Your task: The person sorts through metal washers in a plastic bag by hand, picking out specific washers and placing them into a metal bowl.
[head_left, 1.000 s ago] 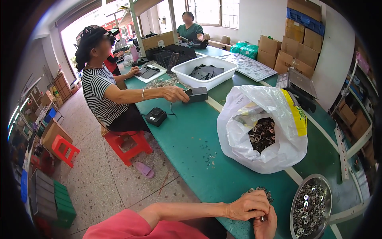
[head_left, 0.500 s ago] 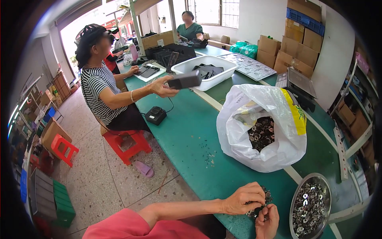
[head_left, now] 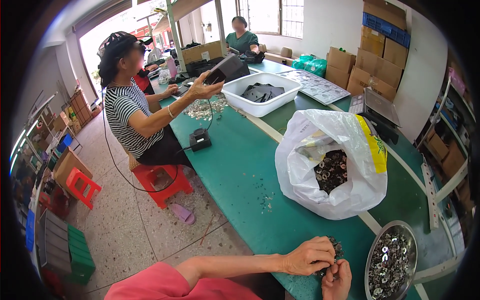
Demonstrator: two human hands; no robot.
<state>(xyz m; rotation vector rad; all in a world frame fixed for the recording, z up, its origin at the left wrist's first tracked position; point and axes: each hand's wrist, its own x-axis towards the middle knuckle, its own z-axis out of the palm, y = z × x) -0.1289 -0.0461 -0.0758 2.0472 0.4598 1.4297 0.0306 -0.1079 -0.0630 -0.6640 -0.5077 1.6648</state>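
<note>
My left hand (head_left: 311,256) is closed, its fingertips bent over a small heap of dark metal pieces (head_left: 336,244) at the table's near edge. Close against it, my right hand (head_left: 337,281) is curled with thumb and fingers pinched together. Whatever lies between the fingertips is too small and covered to name. To the right of my hands stands a metal bowl (head_left: 368,260) with many small dark and shiny ring-shaped pieces in it. Beyond them sits an open white plastic bag (head_left: 300,175) holding similar dark ring-shaped pieces (head_left: 331,172).
At the left a co-worker in a striped top (head_left: 132,110) holds up a grey box-shaped device (head_left: 224,70). A black corded block (head_left: 200,140) and pale scattered bits (head_left: 205,109) lie near them. Farther back are a white tub (head_left: 260,109) and another person (head_left: 241,41).
The co-worker has lifted and tilted the grey device up and to the left, uncovering pale bits on the table. My hands stay close together at the heap, with little shift.
</note>
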